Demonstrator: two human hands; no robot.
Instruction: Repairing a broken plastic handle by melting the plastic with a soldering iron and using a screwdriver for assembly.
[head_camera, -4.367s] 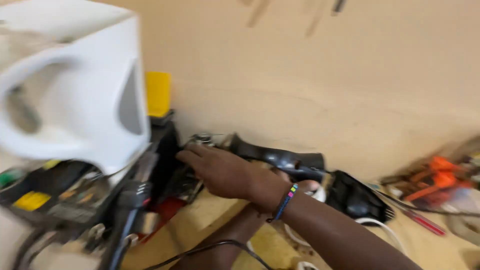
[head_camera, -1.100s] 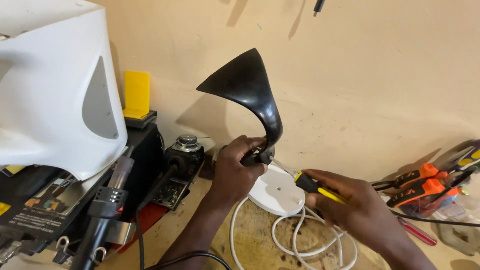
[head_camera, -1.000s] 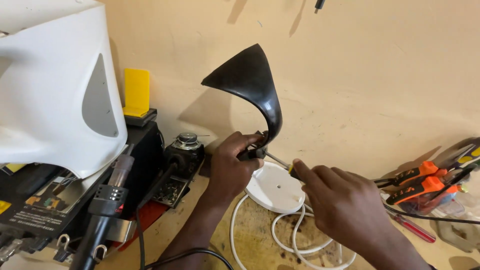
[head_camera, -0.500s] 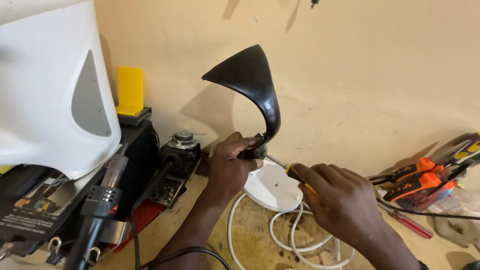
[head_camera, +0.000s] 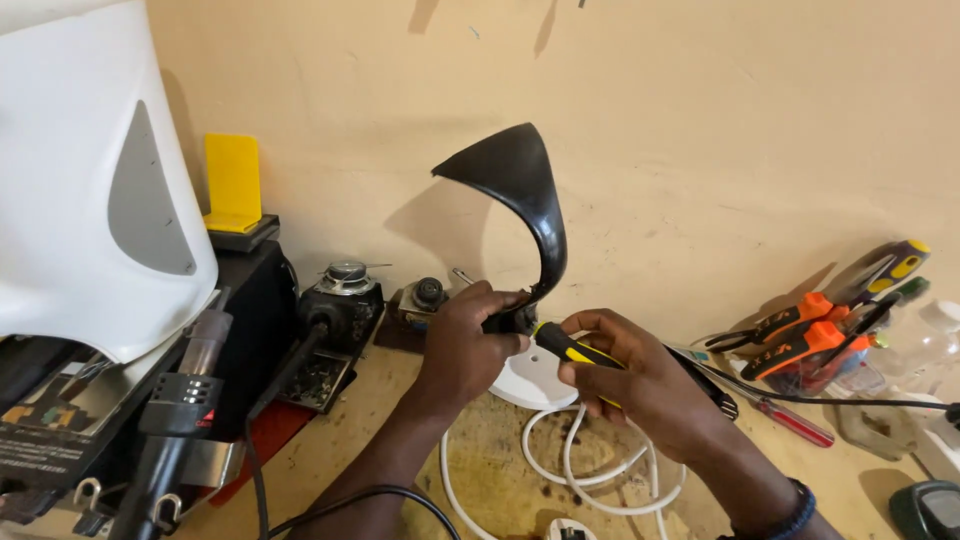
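A black curved kettle handle piece (head_camera: 530, 200) stands upright in front of the beige wall. My left hand (head_camera: 465, 340) grips its lower end. My right hand (head_camera: 640, 385) holds a yellow-and-black screwdriver (head_camera: 565, 345), its tip pointing at the base of the black piece beside my left fingers. Under both hands lies a white round base (head_camera: 525, 385) with a coiled white cord (head_camera: 600, 470) on the wooden bench.
A white kettle body (head_camera: 90, 190) fills the left. Below it lie a black hot-air tool (head_camera: 185, 400) and black boxes. A yellow bracket (head_camera: 232, 185) sits by the wall. Orange-handled pliers (head_camera: 800, 335) and screwdrivers lie at the right.
Earlier my left hand reached among tools on the bench; now it holds the black piece upright. My right hand has brought the screwdriver up to the piece's base.
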